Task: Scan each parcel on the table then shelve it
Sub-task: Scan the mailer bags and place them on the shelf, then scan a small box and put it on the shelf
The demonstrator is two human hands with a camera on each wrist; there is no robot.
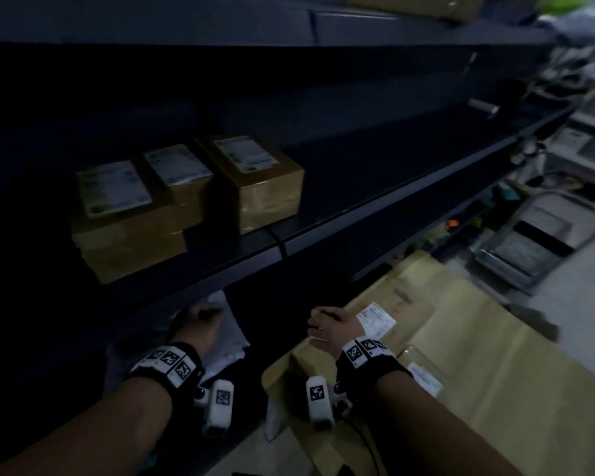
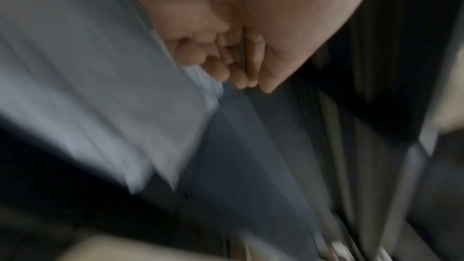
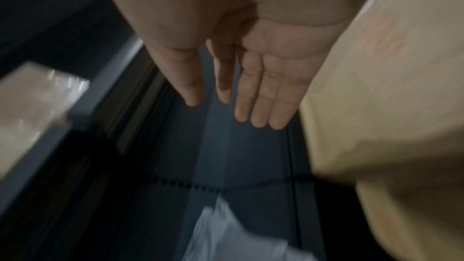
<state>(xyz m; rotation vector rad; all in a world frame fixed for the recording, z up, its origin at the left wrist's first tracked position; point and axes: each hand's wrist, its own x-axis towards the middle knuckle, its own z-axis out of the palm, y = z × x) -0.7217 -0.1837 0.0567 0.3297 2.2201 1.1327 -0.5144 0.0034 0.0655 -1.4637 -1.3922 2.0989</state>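
Landmark: the shelf edge (image 1: 323, 235), a dark rail running across the head view.
Boxes (image 1: 186, 201): three brown labelled parcels above the shelf edge at left, already shelved, the front one near the lip.
White bag (image 1: 220, 338): a soft poly parcel below the shelf edge, in the dark lower bay.
Left hand (image 1: 200, 324): below the shelf edge, on the white bag; fingers (image 2: 220, 66) curled at its edge, seemingly gripping it, though the wrist view is blurred.
Right hand (image 1: 327, 326): below the shelf edge, right of the bag, flat and holding nothing; fingers (image 3: 261, 102) straight, beside the cardboard (image 1: 495, 355).
Risk, bag: likely to slip or sag off the lower shelf if let go too near the front.
Risk, light: dim; labels could be misread.
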